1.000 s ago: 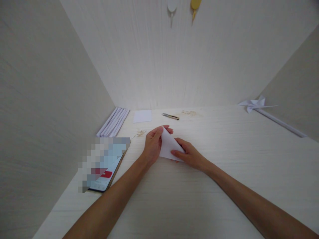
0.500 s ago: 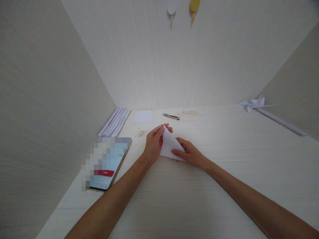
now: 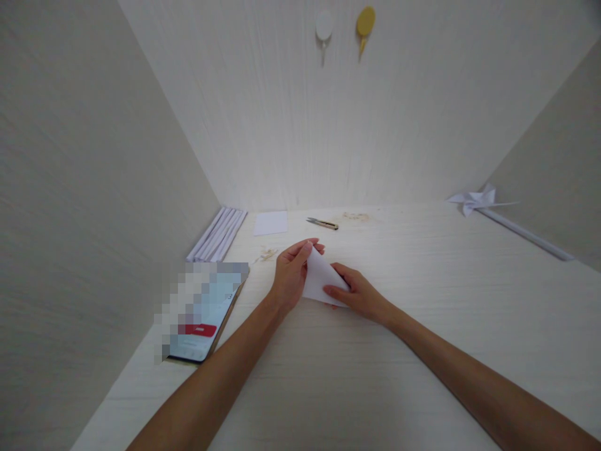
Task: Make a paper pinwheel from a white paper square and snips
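A white sheet of paper folded into a triangle [image 3: 320, 279] is held between both hands above the table. My left hand [image 3: 291, 272] pinches its top corner, with the thumb in front and the fingers behind. At the paper's right corner, my right hand [image 3: 354, 291] grips with its thumb across the front face; its other fingers are partly hidden behind. Beyond the hands, thread snips [image 3: 322, 223] lie on the table. A flat white paper square [image 3: 271, 223] rests to their left.
Rolled white paper sticks [image 3: 217, 235] lie by the left wall, with a phone [image 3: 206, 313], partly pixelated, nearer me. A paper pinwheel [image 3: 479, 200] on a stick [image 3: 526, 234] is at the right. Small scraps [image 3: 267, 254] dot the table. Two hooks, white [image 3: 323, 26] and yellow [image 3: 365, 22], hang on the back wall.
The whole view has shifted slightly, with the scene sitting a little lower. My left thumb presses over the top corner, whose tip showed before. Both hands keep hold of the paper.
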{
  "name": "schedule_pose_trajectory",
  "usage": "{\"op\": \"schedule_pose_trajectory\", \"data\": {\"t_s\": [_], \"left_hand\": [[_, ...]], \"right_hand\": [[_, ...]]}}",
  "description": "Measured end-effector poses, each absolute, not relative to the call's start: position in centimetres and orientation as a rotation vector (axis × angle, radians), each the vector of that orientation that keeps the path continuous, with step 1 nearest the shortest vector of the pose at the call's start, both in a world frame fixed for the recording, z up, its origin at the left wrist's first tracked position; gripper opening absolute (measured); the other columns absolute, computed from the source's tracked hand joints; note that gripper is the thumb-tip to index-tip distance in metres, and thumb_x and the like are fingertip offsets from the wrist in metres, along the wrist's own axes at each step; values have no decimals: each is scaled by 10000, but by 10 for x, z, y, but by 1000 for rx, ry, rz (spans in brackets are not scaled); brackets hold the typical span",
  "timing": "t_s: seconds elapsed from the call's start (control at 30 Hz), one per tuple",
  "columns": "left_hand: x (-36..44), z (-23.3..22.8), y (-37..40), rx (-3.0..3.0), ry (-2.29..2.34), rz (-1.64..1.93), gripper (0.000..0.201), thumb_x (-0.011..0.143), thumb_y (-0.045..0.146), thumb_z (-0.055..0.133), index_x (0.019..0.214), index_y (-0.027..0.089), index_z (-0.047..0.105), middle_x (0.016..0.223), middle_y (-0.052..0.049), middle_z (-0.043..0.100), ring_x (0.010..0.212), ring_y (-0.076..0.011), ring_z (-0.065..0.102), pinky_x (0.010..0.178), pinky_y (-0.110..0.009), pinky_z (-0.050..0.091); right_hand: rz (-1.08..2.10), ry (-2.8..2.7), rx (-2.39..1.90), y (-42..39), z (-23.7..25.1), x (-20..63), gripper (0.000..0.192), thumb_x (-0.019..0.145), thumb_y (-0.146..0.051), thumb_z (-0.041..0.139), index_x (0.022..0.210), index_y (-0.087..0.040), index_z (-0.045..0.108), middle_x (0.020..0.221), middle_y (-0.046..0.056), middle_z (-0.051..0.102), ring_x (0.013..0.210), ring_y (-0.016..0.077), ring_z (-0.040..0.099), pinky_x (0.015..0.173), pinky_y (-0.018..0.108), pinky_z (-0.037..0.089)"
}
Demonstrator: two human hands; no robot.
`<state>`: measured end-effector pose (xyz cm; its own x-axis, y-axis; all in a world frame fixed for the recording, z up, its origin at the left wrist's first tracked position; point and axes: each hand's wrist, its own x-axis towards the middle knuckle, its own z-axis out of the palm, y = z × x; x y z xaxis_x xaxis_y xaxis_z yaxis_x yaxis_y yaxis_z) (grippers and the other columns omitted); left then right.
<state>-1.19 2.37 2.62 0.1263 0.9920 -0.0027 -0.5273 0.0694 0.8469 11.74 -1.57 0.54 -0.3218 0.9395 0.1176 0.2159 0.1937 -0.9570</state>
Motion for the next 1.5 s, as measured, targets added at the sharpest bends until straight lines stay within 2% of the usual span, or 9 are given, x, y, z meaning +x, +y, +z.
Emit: {"op": "schedule_pose_trajectory", "data": {"t_s": [0.3, 0.67, 0.93, 1.2, 1.5], "left_hand": [[-13, 25, 25, 784, 714, 1308, 165, 581, 265, 675, 687, 140, 653, 645, -20, 637, 659, -104, 557, 667, -242, 405], [-14, 27, 25, 785, 709, 1292, 151, 565, 254, 687, 657, 143, 646, 638, -14, 618, 639, -97, 534, 642, -236, 388], [-14, 28, 25, 782, 696, 1285, 144, 556, 248, 688, 642, 139, 648, 625, -13, 613, 618, -89, 518, 610, -220, 374], [-14, 28, 25, 745, 694, 1281, 126, 551, 221, 685, 646, 144, 656, 649, -11, 619, 626, -86, 522, 610, -215, 378], [-15, 29, 26, 709, 651, 1318, 98, 569, 227, 648, 607, 136, 647, 588, 4, 598, 571, -71, 512, 551, -188, 379]], "right_hand": [[1217, -1693, -1114, -17, 7, 117, 204, 719, -281, 530, 876, -159, 486, 745, 11, 522, 544, 104, 485, 451, 231, 409], [1150, -1741, -1122, -15, 5, 118, 199, 724, -276, 528, 883, -158, 500, 748, 15, 535, 584, 112, 484, 475, 225, 401], [1257, -1693, -1104, -17, 6, 118, 202, 715, -291, 528, 865, -162, 488, 729, 8, 513, 553, 111, 480, 460, 231, 394], [1234, -1727, -1076, -16, 6, 119, 150, 732, -292, 514, 799, -163, 476, 676, -8, 483, 545, 103, 465, 463, 221, 378], [1247, -1740, -1084, -16, 6, 119, 140, 729, -274, 514, 797, -155, 483, 663, -4, 517, 538, 105, 490, 463, 216, 384]]}}
